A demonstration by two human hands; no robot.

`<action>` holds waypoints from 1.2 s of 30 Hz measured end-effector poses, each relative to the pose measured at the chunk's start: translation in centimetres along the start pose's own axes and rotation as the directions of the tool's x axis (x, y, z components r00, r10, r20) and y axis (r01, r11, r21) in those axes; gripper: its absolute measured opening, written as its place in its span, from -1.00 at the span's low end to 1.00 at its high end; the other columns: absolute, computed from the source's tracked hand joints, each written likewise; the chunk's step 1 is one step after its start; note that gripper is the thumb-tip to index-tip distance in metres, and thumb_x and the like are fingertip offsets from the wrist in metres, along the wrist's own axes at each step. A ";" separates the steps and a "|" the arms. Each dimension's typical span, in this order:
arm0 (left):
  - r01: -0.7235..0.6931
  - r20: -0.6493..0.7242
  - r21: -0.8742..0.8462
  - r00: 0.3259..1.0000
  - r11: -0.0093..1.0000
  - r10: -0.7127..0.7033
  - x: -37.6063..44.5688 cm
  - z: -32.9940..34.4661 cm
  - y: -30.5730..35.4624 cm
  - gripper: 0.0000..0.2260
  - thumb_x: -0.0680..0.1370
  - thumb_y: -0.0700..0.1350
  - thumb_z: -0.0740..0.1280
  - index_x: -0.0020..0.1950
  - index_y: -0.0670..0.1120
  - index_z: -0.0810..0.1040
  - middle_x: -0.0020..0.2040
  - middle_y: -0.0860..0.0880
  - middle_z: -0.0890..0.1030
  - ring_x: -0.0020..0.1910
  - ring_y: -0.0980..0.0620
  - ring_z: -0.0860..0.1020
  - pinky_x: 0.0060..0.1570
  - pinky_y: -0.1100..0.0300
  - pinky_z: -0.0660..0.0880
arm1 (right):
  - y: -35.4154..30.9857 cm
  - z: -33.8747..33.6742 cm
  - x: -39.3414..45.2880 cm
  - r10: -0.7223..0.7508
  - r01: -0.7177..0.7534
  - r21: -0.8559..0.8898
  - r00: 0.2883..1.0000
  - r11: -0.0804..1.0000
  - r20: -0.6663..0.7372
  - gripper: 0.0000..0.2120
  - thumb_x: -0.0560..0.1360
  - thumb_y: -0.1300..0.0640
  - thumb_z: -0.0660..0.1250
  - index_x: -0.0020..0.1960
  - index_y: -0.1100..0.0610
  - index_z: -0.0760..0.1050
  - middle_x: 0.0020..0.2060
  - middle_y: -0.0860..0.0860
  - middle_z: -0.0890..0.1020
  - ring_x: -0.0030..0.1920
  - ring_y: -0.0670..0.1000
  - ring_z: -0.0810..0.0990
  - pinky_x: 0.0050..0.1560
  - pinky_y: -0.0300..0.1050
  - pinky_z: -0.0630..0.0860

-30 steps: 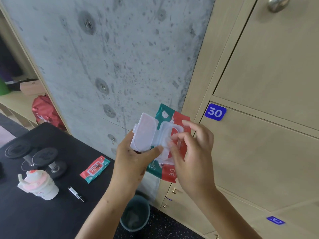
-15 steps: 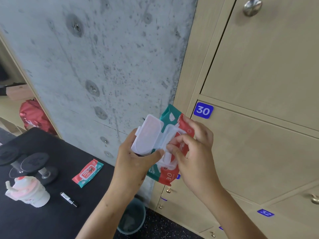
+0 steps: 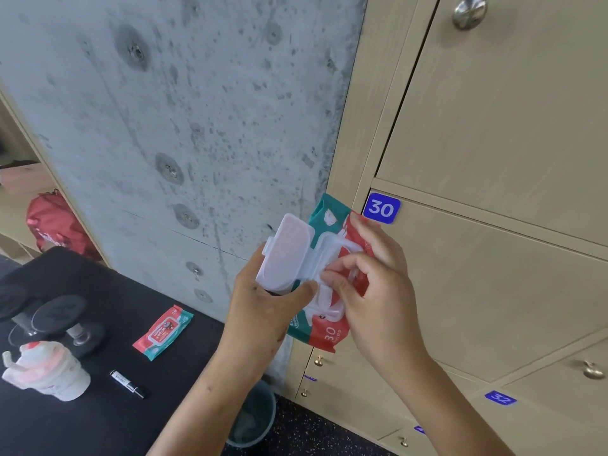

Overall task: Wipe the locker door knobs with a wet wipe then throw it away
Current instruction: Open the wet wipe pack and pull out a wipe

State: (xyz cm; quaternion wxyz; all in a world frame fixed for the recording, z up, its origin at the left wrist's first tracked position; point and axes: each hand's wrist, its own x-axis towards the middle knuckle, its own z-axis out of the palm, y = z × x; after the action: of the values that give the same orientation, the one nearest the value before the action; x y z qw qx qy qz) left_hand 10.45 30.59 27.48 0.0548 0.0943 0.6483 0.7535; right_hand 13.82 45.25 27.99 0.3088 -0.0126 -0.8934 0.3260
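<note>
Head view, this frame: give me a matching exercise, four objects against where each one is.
Objects:
1 wipes pack
2 black marker
3 teal bin
4 silver knob

Places:
A on the floor by the lockers
B on the black table
C held in the left hand
D on the top locker door

Pairs: 1-C, 2-B, 3-A, 4-D

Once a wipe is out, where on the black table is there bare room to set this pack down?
The black table is bare between the second wipe pack and the concrete wall, and along the near edge below the marker. The far-left end is crowded: dumbbells and a white-and-red cup sit close together.
</note>
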 end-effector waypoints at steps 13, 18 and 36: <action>-0.002 -0.007 -0.002 1.000 1.000 0.002 0.7 -0.3 0.6 -0.61 0.42 -0.30 0.56 0.10 0.08 0.58 -0.08 -0.06 0.62 -0.08 -0.08 0.64 -0.16 0.05 0.66 | -0.1 1.3 0.1 -0.159 0.166 -0.191 0.986 0.967 0.050 -0.88 0.62 0.13 0.20 -0.02 0.19 0.42 0.50 0.07 0.28 0.55 0.01 0.17 0.25 0.00 0.56; -0.035 0.037 0.038 0.999 0.999 0.034 0.8 -0.3 1.1 -0.59 0.43 -0.35 0.54 0.05 0.10 0.54 -0.23 0.28 0.60 -0.23 0.32 0.58 -0.31 0.38 0.56 | -0.1 1.6 -0.2 -0.135 0.141 -0.158 0.990 0.977 0.048 -0.93 0.57 0.20 0.16 0.03 0.19 0.36 0.50 0.08 0.24 0.49 0.01 0.27 0.22 -0.07 0.57; 0.022 0.013 0.063 1.000 0.998 -0.023 2.0 -1.0 0.7 -0.68 0.43 -0.29 0.56 0.00 0.07 0.59 -0.12 -0.08 0.58 -0.24 0.10 0.59 -0.30 0.23 0.57 | 0.4 1.4 0.6 0.021 -0.018 0.035 0.997 0.999 -0.070 -0.77 0.61 -0.03 0.20 0.08 0.13 0.47 0.30 -0.06 0.51 0.20 -0.39 0.43 0.04 -0.58 0.37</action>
State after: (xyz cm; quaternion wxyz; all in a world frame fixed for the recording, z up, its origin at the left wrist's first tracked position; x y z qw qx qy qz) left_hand 8.27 29.93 28.15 0.0647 0.0939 0.6724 0.7314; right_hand 12.50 44.95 27.24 0.3372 -0.0275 -0.8760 0.3437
